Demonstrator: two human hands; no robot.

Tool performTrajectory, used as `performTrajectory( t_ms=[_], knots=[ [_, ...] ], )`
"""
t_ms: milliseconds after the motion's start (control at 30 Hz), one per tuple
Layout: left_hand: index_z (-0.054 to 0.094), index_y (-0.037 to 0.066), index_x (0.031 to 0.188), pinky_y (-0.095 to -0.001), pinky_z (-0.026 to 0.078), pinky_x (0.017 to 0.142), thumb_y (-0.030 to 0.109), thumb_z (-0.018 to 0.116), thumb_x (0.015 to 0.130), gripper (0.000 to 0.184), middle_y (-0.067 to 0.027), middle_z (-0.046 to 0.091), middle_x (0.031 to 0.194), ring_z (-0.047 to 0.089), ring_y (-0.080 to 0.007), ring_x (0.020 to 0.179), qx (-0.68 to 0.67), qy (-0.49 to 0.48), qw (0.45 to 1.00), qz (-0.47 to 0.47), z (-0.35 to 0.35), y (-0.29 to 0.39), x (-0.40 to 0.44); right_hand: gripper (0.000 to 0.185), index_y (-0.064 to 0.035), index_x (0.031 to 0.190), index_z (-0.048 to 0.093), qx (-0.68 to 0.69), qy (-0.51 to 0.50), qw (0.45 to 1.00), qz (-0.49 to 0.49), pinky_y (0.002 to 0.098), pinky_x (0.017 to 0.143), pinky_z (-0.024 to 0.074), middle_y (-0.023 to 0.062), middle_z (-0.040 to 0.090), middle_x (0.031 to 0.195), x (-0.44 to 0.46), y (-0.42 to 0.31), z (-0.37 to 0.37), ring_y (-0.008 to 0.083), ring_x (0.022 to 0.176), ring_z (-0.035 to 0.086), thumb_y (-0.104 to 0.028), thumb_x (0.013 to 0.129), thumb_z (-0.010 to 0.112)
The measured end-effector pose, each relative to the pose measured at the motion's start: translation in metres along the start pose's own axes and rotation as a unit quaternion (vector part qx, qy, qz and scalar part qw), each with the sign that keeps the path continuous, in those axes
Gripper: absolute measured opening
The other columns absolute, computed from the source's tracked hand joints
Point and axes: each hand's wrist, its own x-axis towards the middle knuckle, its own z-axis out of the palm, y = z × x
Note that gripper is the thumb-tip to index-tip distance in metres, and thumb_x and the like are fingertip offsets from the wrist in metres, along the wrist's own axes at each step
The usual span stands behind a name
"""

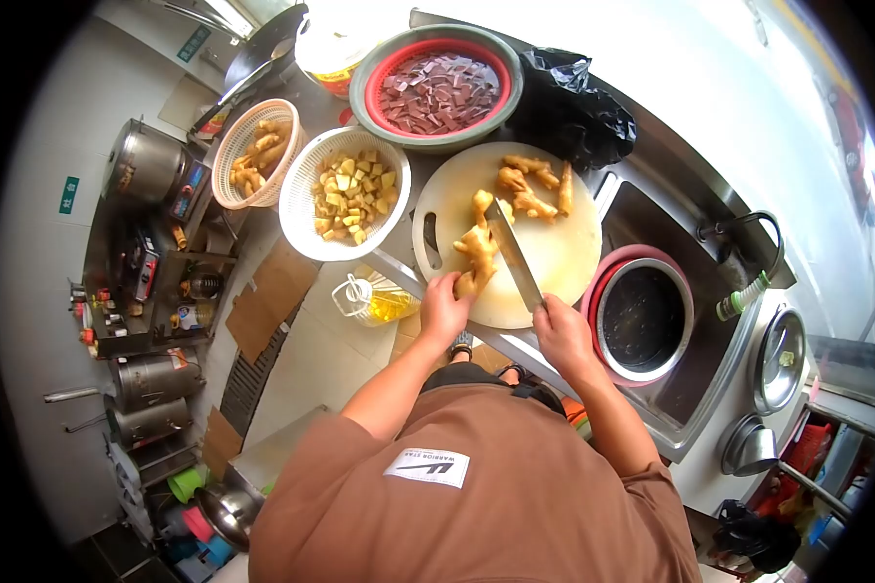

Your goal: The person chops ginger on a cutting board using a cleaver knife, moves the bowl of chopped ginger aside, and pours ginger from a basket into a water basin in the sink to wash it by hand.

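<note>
On the round white cutting board [559, 257] lies a long knobbly ginger root [476, 248]. My left hand [444, 313] is closed on its near end. My right hand [562, 332] grips a kitchen knife [515, 257], whose blade points away from me and lies close along the root's right side; whether it touches the root I cannot tell. More ginger pieces [530, 185] rest at the far side of the board. Left of the board stands a white basket [297, 209] of cut ginger chunks [352, 194].
A pink basket [226, 160] holds whole ginger. Behind the board are a grey basin [360, 92] of dark red pieces in liquid and a black plastic bag [583, 117]. To the right is a sink [695, 389] with a metal pot [642, 321]. An oil jug [384, 303] stands below the counter edge.
</note>
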Motion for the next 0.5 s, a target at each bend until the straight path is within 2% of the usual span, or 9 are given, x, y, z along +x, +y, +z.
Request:
performTrajectory(
  t_ms=[67,133,167,233,267,300,333,367,500],
  knots=[
    [0.063,0.0,0.117,-0.0413,0.049,0.091,0.02,0.076,0.076,0.047,-0.0194,0.06,0.116,0.06,-0.0368,0.106,0.0,0.007,1.0,0.022,0.003,0.006,0.008,0.02,-0.0002,0.109,0.062,-0.038,0.022,0.998,-0.048,0.0466,0.068,0.0483,0.0221,0.064,0.085,0.003,-0.014,-0.002,0.0416,0.076,0.062,-0.011,0.094,0.055],
    [0.063,0.002,0.118,-0.0422,0.05,0.089,0.021,0.076,0.076,0.048,-0.0178,0.061,0.116,0.061,-0.0365,0.103,-0.004,0.012,0.999,0.043,0.005,0.007,0.011,0.021,-0.0005,0.112,0.06,0.031,0.135,0.97,-0.201,0.0436,0.063,0.0494,0.02,0.063,0.083,0.005,-0.034,-0.008,0.0392,0.072,0.062,-0.003,0.091,0.057],
    [0.063,0.002,0.118,-0.0422,0.05,0.089,0.021,0.076,0.076,0.048,-0.0178,0.061,0.116,0.061,-0.0365,0.103,-0.007,0.013,0.999,0.04,0.005,0.007,0.011,0.021,-0.0005,0.112,0.06,0.028,0.132,0.97,-0.202,0.0436,0.063,0.0494,0.02,0.063,0.083,0.009,-0.035,-0.006,0.0392,0.072,0.062,-0.003,0.091,0.057],
    [0.064,0.004,0.119,-0.0425,0.05,0.09,0.021,0.076,0.076,0.048,-0.0164,0.061,0.116,0.062,-0.0358,0.103,-0.012,-0.008,1.0,0.028,-0.001,0.011,0.01,0.027,0.0003,0.114,0.058,0.044,0.217,0.926,-0.305,0.0415,0.059,0.0496,0.0189,0.062,0.081,0.018,-0.033,0.005,0.0374,0.068,0.061,0.003,0.087,0.059],
    [0.064,0.004,0.119,-0.0425,0.05,0.09,0.021,0.076,0.076,0.048,-0.0164,0.061,0.116,0.062,-0.0358,0.103,-0.012,-0.008,1.0,0.026,-0.004,0.013,0.008,0.03,0.0013,0.115,0.057,0.013,0.217,0.926,-0.31,0.0422,0.06,0.0502,0.02,0.062,0.082,0.023,-0.024,0.016,0.0382,0.068,0.061,0.005,0.085,0.061],
    [0.064,0.004,0.119,-0.0424,0.05,0.09,0.022,0.076,0.076,0.048,-0.016,0.061,0.116,0.062,-0.0355,0.103,0.003,-0.007,1.0,0.014,-0.006,0.019,0.007,0.018,0.0015,0.106,0.059,-0.047,0.163,0.957,-0.237,0.0463,0.065,0.0511,0.0229,0.064,0.082,0.026,-0.016,0.027,0.041,0.072,0.063,-0.002,0.089,0.058],
    [0.064,0.005,0.119,-0.0423,0.05,0.09,0.022,0.076,0.076,0.048,-0.0156,0.061,0.116,0.062,-0.0352,0.103,0.016,-0.006,1.0,0.004,-0.006,0.022,0.007,0.014,0.0018,0.101,0.059,-0.113,0.041,0.985,-0.12,0.049,0.068,0.0509,0.0245,0.065,0.082,0.035,0.001,0.041,0.0428,0.074,0.063,-0.006,0.09,0.055],
    [0.065,0.005,0.117,-0.0418,0.051,0.089,0.023,0.076,0.075,0.047,-0.0158,0.062,0.114,0.063,-0.0347,0.1,0.043,0.011,0.998,0.034,-0.001,0.016,0.008,0.015,0.0021,0.095,0.059,-0.177,-0.081,0.981,0.002,0.0517,0.072,0.0506,0.026,0.065,0.083,0.042,0.013,0.047,0.0445,0.077,0.063,-0.011,0.092,0.052],
    [0.067,0.004,0.114,-0.0415,0.052,0.085,0.024,0.076,0.075,0.044,-0.0165,0.062,0.111,0.064,-0.0341,0.096,-0.003,0.009,1.0,0.02,-0.003,0.006,0.004,0.021,0.003,0.088,0.057,-0.159,-0.062,0.985,-0.008,0.0548,0.075,0.0487,0.0272,0.065,0.08,0.04,0.006,0.037,0.0473,0.079,0.063,-0.016,0.093,0.05]
  ],
)
